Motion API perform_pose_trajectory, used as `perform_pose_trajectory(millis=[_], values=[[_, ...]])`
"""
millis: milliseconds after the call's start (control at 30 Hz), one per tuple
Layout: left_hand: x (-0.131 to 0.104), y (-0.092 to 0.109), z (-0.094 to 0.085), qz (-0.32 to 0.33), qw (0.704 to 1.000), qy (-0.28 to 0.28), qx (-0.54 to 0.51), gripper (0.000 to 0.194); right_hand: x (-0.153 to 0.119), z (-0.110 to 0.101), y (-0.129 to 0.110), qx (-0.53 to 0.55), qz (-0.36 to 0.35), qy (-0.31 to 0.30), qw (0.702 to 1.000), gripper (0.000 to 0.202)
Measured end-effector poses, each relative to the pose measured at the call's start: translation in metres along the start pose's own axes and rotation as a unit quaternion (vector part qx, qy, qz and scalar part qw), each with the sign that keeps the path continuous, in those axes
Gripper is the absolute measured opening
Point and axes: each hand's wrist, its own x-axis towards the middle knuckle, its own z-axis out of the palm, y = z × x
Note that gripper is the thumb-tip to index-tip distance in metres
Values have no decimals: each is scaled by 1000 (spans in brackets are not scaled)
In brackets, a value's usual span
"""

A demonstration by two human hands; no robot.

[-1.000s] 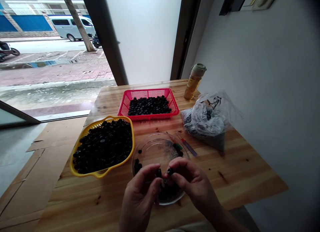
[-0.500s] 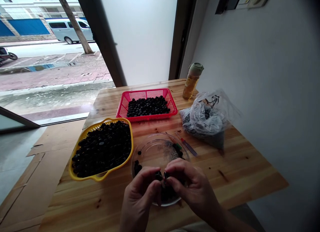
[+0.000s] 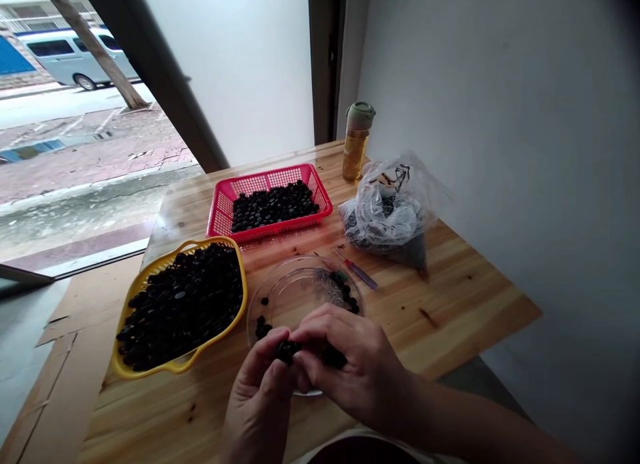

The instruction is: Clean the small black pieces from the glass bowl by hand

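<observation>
Between thumb and index finger, my left hand (image 3: pixel 265 377) pinches a small black round part (image 3: pixel 287 351) over the near side of a clear round tray (image 3: pixel 254 297). My right hand (image 3: pixel 345 364) touches the same part from the right, its fingers closed; anything else in them is hidden. Thin metal pins (image 3: pixel 325 285) and several black pieces (image 3: pixel 346 292) lie in the tray. A yellow basket (image 3: pixel 240 317) heaped with black parts stands to the left. Behind it, a red basket (image 3: pixel 274 231) holds black round pieces.
On the wooden table (image 3: pixel 450 304), a screwdriver (image 3: pixel 357 271) lies right of the tray. Behind it stand a clear plastic bag of dark parts (image 3: pixel 387 214) and a bottle with amber liquid (image 3: pixel 356 147). A wall rises at the right.
The view has turned right, so the things appear farther left. My hands have come together, and my right fingers now meet the part in my left hand.
</observation>
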Motion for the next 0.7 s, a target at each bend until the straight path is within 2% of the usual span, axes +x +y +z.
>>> perform_pose_trajectory(millis=[133,300,433,567,700], values=[[-2,3,5,10,999,31,13,33,1,1,-2,-9,-16,-6,1000,14],[-5,-1,-5,27,996,57,58,35,1,1,-5,2,-16,-15,1000,13],[-6,-4,-12,71,990,53,107,28,0,-3,-5,10,-5,-38,999,12],[-5,-3,-10,113,985,53,115,25,1,-6,-3,50,11,-41,998,12],[-6,-4,-6,113,988,42,95,24,-1,-5,-2,61,28,-33,997,11]])
